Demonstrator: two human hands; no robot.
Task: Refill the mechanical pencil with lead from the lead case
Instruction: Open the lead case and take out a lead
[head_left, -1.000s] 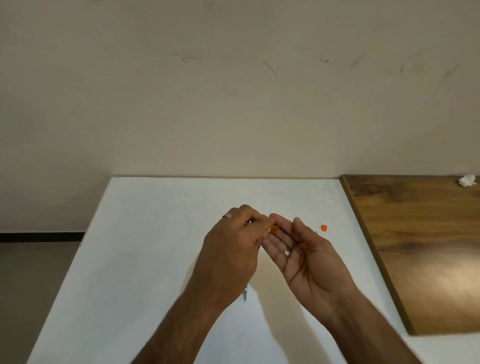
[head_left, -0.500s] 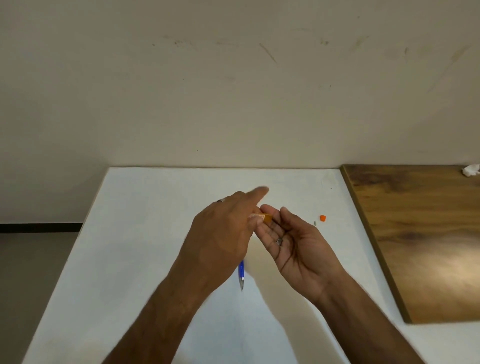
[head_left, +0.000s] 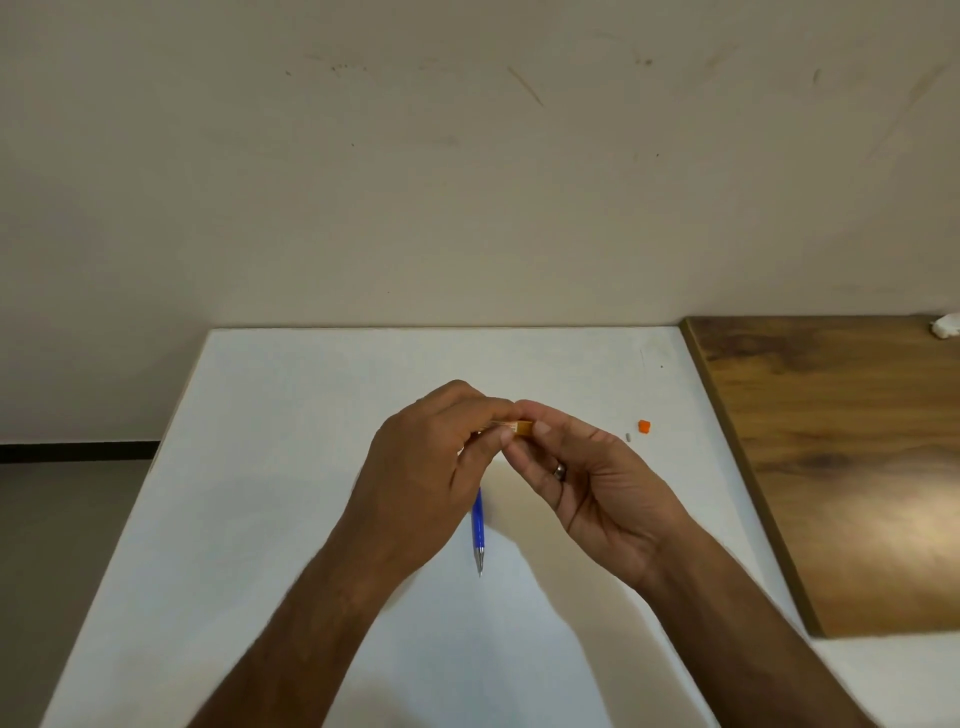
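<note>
Both hands meet above the middle of the white table (head_left: 291, 467). A small orange lead case (head_left: 521, 427) is pinched between them: my left hand (head_left: 431, 467) grips its left end, my right hand (head_left: 587, 478) holds its right end with thumb and fingertips. Most of the case is hidden by the fingers. The blue mechanical pencil (head_left: 478, 530) lies on the table below the hands, tip pointing toward me, its upper part covered by my left hand.
A small orange cap (head_left: 644, 426) and a tiny grey piece (head_left: 629, 438) lie on the table to the right of my hands. A dark wooden board (head_left: 841, 467) adjoins the table's right side, with a white crumpled scrap (head_left: 944, 326) at its far corner. A wall stands behind.
My right hand has closed from an open palm onto the lead case. My left index finger, pointing out half a second ago, has curled back onto the case.
</note>
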